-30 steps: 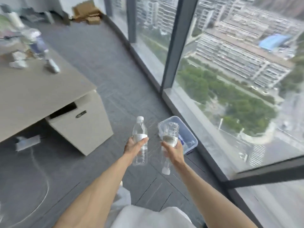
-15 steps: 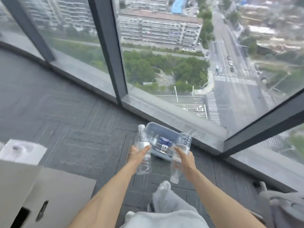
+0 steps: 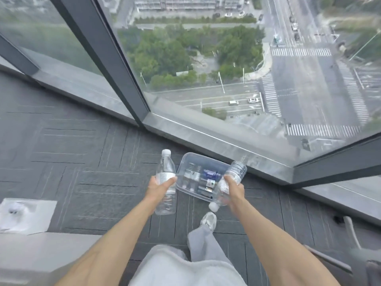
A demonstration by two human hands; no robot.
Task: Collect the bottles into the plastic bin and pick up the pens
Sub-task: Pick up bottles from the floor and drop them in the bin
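My left hand grips a clear plastic bottle upright, white cap on top, just left of the bin. My right hand holds a second clear bottle tilted with its white cap pointing down toward me, over the bin's near right corner. The clear plastic bin sits on the grey carpet against the window sill and holds several small items, among them bottles lying flat. No pens are in sight.
A floor-to-ceiling window with a dark frame post and a stone sill runs behind the bin. A white cabinet top is at the lower left. A grey chair part shows at the lower right. My foot stands near the bin.
The view has swung away from the desk and down toward the bin, which now lies close under my hands. Both bottles stay gripped; the right one has tilted further over the bin.
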